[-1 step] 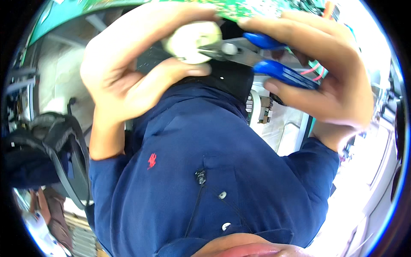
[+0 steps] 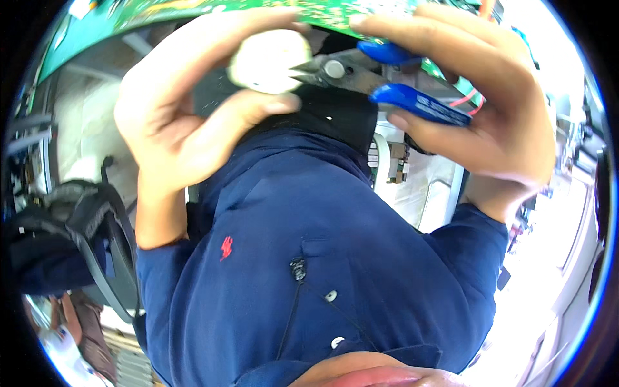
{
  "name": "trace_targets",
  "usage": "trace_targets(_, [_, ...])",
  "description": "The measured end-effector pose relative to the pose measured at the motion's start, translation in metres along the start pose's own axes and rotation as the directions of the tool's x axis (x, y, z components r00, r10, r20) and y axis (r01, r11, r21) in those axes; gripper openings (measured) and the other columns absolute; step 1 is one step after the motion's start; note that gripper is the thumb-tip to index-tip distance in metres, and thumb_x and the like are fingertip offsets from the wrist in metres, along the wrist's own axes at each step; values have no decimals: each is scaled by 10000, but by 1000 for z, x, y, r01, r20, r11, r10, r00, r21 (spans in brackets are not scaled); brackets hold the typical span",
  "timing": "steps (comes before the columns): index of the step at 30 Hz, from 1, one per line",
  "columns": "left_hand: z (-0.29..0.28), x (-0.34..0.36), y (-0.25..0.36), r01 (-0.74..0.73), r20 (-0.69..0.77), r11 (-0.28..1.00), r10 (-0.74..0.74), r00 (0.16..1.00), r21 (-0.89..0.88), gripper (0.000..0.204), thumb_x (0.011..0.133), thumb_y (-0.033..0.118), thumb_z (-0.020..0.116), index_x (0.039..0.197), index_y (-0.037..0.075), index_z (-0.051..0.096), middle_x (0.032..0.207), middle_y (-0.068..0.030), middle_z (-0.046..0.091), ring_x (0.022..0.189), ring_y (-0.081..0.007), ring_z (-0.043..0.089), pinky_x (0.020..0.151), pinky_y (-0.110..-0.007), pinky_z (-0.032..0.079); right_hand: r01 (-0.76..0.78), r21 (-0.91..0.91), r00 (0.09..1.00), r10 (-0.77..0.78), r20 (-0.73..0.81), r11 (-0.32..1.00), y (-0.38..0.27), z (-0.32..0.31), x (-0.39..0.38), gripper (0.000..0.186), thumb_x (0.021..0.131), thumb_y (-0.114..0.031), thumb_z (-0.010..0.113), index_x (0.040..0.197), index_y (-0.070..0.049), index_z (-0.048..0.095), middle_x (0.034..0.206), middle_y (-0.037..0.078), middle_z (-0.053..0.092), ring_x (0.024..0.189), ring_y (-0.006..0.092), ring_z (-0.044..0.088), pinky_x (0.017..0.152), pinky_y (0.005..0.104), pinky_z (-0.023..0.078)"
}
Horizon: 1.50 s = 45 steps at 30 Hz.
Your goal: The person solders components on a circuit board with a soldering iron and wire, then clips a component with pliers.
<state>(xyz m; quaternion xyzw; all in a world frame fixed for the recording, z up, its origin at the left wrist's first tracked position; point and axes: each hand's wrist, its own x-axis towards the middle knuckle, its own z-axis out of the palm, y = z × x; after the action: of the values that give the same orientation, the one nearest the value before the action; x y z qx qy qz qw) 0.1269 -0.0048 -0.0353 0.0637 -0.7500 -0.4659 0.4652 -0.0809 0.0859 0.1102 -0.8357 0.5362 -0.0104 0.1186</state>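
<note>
My left hand pinches a pale, cream-coloured round piece between thumb and fingers. Its kind is unclear because the picture is blurred. Wrapped around the blue handles of a pair of wire cutters, my right hand points their dark jaws left. The jaw tips, a little parted, reach the right side of the round piece. Whether they grip any part of it I cannot tell. The handles are somewhat spread.
Just beyond my hands lies a green circuit board at the bench edge. A black chair with dark straps stands on the left. Farther off at lower left is another person. Pink-red wires show behind my right hand.
Both hands, with the round piece and the wire cutters, have shifted slightly left in the view. The jaw tips still meet the round piece's right side.
</note>
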Motion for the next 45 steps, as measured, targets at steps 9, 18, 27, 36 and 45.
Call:
trace_targets(9, [19, 8, -16, 146, -224, 989, -148, 963, -26, 486, 752, -35, 690, 1200, -107, 514, 1151, -214, 592, 1043, -275, 598, 906, -347, 471, -358, 133, 688, 357, -632, 924, 84, 19, -91, 489, 723, -136, 693, 1162, 39, 569, 950, 72, 612, 863, 145, 565, 799, 271, 436])
trace_targets(18, [32, 6, -25, 141, 126, 975, -163, 979, 172, 554, 702, 211, 771, 1118, -92, 566, 966, -205, 641, 861, -261, 617, 766, -326, 474, -201, 576, 510, 587, -629, 792, 142, 45, -95, 389, 904, -220, 553, 1187, 47, 545, 900, 44, 601, 771, 85, 540, 683, 214, 438])
trace_targets(27, [64, 42, -31, -172, 231, 954, 115, 966, 246, 439, 765, 245, 715, 1102, -1, 578, 1011, -210, 508, 889, -321, 567, 702, -381, 540, 558, 668, 357, 584, -729, 493, 173, 99, -85, 603, 968, -381, 390, 1319, 106, 336, 1101, 187, 568, 971, 262, 596, 884, 356, 481])
trace_targets(36, [113, 173, -10, -430, 752, 774, -89, 653, 465, 456, 661, 37, 696, 1111, 17, 622, 1065, -159, 575, 939, -275, 582, 796, -328, 455, 834, 543, 495, 568, -657, -99, 180, 122, -136, 598, 944, -381, 321, 1328, 76, 362, 1326, 269, 436, 1257, 428, 391, 1033, 488, 327])
trace_targets(45, [217, 215, -103, -448, 724, 841, 101, 683, 305, 187, 732, 109, 676, 843, -38, 643, 828, -226, 623, 849, -383, 596, 774, -416, 480, 355, 797, -56, 862, -504, 489, 146, 121, -125, 674, 952, -427, 272, 1352, 115, 296, 1346, 328, 377, 1222, 452, 432, 1001, 481, 368])
